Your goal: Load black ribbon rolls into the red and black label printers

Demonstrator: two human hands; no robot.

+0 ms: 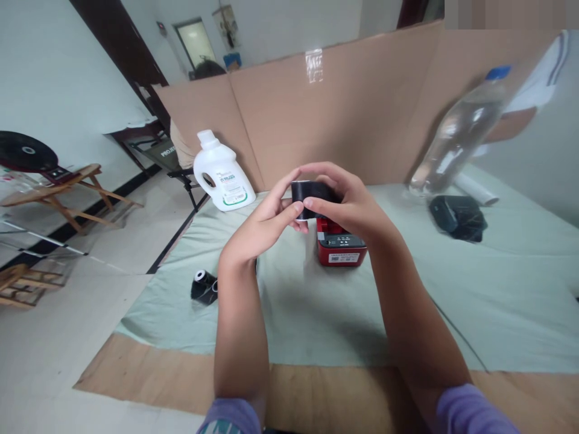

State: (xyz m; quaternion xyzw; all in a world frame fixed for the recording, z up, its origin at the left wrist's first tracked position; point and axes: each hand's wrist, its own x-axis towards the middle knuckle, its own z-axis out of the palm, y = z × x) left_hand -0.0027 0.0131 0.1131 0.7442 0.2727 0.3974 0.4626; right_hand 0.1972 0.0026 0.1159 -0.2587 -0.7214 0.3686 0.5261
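Pinching the black item (310, 198) with the fingers of our left hand (274, 217) and right hand (346, 199), we hold it near the red device (342, 250). White jug (222, 175) and clear bottle (464, 135) stand by the cardboard panel (335, 120).

A pale green cloth (316, 313) covers the middle of the frame, with tan wood (325, 392) along the bottom and brown cardboard (325, 120) behind. At left of center, the white jug (224, 175) carries green lettering and a curved green line, while the bottle (465, 132) at upper right is clear with a blue cap (498, 73). Near center, a red and dark gray device (341, 248) bears a white label, below a black roll (312, 198) (the sleeves (473, 410) at the bottom are purple).
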